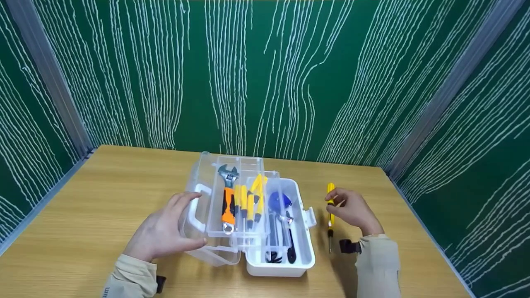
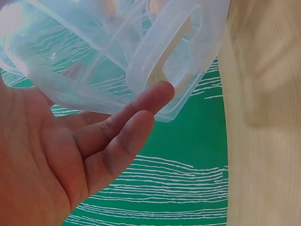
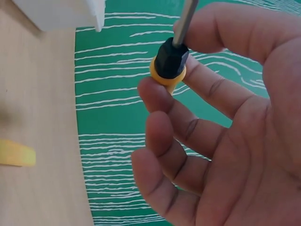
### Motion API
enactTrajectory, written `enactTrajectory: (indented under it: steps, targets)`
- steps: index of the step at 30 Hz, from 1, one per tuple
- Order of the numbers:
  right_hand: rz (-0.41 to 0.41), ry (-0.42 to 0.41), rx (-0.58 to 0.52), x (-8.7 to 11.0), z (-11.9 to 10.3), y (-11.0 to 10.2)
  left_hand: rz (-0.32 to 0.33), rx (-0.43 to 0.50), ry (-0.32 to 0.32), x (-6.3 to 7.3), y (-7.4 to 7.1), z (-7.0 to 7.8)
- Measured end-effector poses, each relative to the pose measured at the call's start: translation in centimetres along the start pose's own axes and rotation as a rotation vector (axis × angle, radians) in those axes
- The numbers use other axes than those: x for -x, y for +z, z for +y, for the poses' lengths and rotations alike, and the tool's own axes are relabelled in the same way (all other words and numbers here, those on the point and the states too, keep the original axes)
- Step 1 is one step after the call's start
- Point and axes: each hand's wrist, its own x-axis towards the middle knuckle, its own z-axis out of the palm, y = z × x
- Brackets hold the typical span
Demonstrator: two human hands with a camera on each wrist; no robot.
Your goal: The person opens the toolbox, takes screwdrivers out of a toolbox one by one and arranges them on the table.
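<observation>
Screwdriver [image 1: 331, 223], one: yellow and black, clear of the box at its three o'clock, shaft toward six o'clock. Right hand [image 1: 352, 209]: thumb and fingertips pinched its handle, the lower fingers loosely bent. Box [image 1: 281, 271], one, white, at nine o'clock from the screwdriver; latch [image 1: 309, 217] on its three o'clock wall. Inside: a blue piece [image 1: 279, 202] toward twelve, a black handle [image 1: 291, 250] toward five. Lid [image 1: 219, 255], clear, swung out to nine o'clock; left hand [image 1: 165, 231] beside it, fingers spread, reaching its edge and grip. Wrench [image 1: 228, 205], orange-handled, and yellow handles [image 1: 250, 205], several, lay in the trays. Second yellow handle [image 3: 18, 153], on the table [image 1: 103, 207], near the nine o'clock edge of the right wrist view. Hazards, as judged: so light a pinch could have let the screwdriver roll or drop; loose left fingers could have let the lid fall, tipping the laden trays.
</observation>
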Motion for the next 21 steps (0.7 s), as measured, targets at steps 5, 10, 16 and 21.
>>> enactTrajectory:
  steps: [5,10,16,21]
  targets:
    - [-0.025,0.061,-0.011,-0.3,0.6,0.1,-0.008,0.008,-0.015,0.0,0.0,0.0]
    - [-0.048,0.089,-0.019,-0.5,1.2,0.1,-0.021,0.010,-0.041,-0.1,0.0,0.0]
    - [-0.075,0.132,-0.022,-0.6,2.1,0.1,-0.036,0.007,-0.055,-0.1,-0.1,0.1]
    - [-0.110,0.167,-0.014,-0.5,3.0,0.2,-0.049,-0.004,-0.068,-0.1,-0.1,0.2]
